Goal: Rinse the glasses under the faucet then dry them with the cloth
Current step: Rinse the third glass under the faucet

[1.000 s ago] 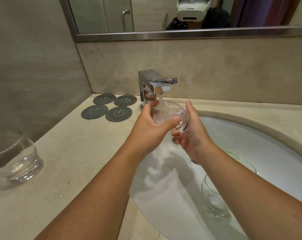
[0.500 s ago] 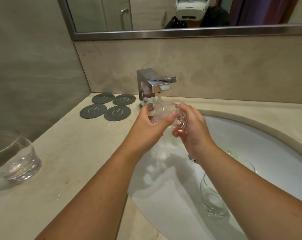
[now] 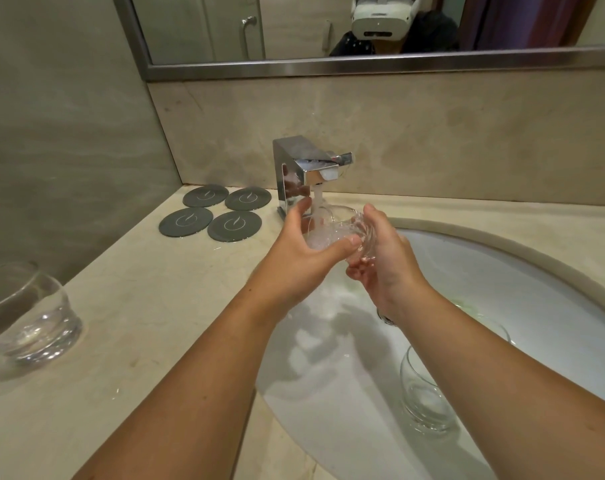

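Clear glass [image 3: 339,230] sits under the water [image 3: 317,199] running from the shiny faucet [image 3: 299,171], over the white sink [image 3: 502,289]. The left hand [image 3: 304,252] and right hand [image 3: 389,263] both grip it. A second glass [image 3: 426,400] stands in the sink, a third glass [image 3: 27,323] on the pale stone counter [image 3: 148,306]. Four grey coasters [image 3: 214,216] lie beside the faucet, below a mirror [image 3: 197,26].

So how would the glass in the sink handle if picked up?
The glass in the sink looks thin-walled, so probably fragile. Its thick base suggests it is bottom-heavy. Sitting on the sloped basin with the faucet running, it is likely slippery.
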